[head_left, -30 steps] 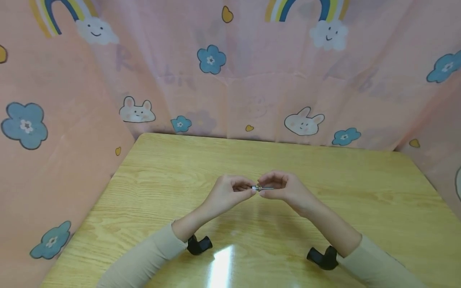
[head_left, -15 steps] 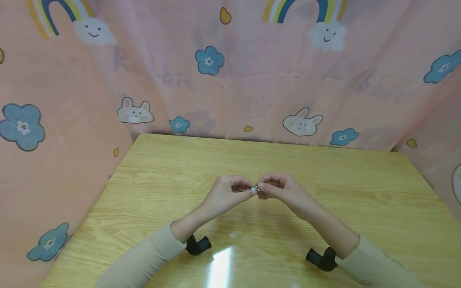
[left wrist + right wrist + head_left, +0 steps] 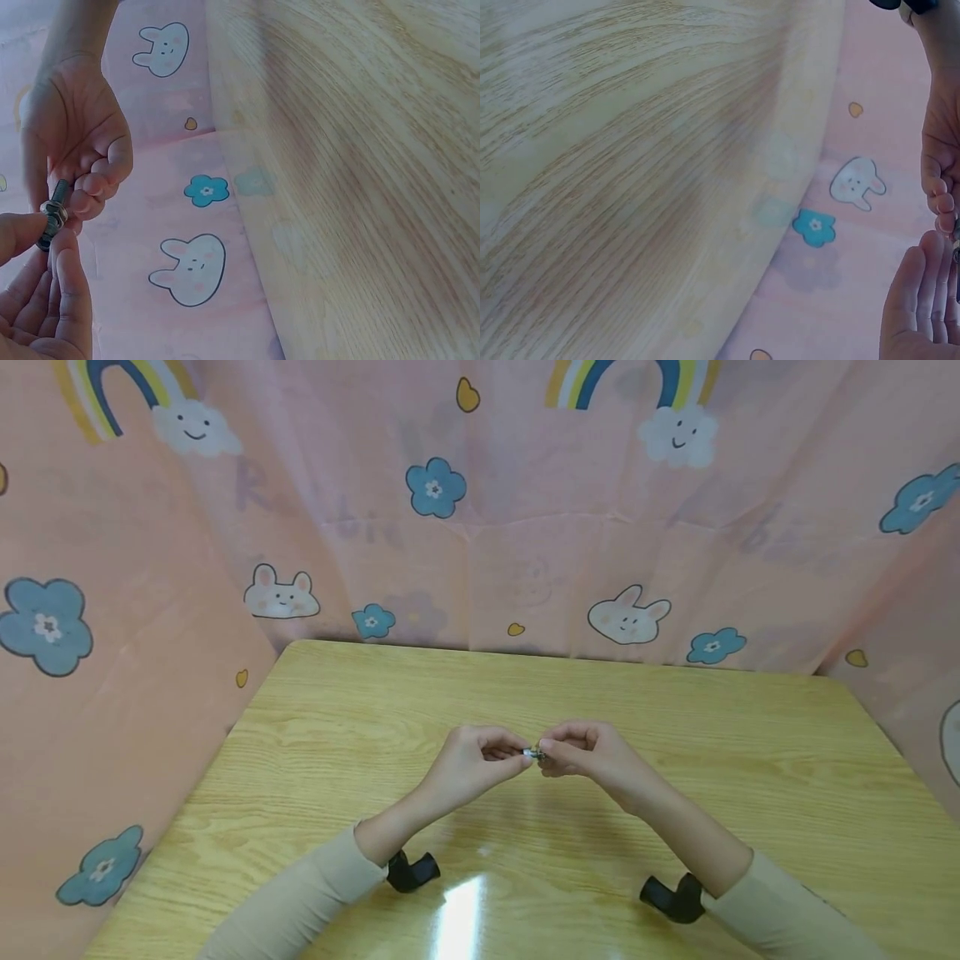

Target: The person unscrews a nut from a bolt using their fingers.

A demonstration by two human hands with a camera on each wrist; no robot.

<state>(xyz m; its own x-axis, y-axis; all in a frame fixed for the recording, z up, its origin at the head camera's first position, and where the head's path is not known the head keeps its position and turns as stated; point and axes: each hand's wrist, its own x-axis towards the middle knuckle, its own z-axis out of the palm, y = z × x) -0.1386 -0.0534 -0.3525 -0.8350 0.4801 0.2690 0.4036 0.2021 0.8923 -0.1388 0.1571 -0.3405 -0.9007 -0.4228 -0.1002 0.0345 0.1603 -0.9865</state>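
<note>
Over the middle of the table, both hands meet at a small metal bolt (image 3: 531,752). The left hand (image 3: 471,767) pinches its head end between thumb and fingertips. In the left wrist view the bolt's threaded shank (image 3: 61,190) points toward the right palm, with a nut (image 3: 54,209) around it. The right hand (image 3: 603,758) has its thumb and curled fingers at the nut, partly covering nut and shank in the head view. Only the edge of the hardware shows in the right wrist view, beside the right fingers (image 3: 922,289).
A wood-grain table (image 3: 375,693) lies under the hands, with a bright reflection near its front. Pink patterned cloth (image 3: 525,527) hangs behind it and at both sides. A black wrist device (image 3: 414,870) sits at the left cuff, another (image 3: 671,897) at the right.
One second ago the bolt's shank lay exposed between the right thumb and fingers. Since then the right thumb has moved up over it, at the nut. The left hand stays in place.
</note>
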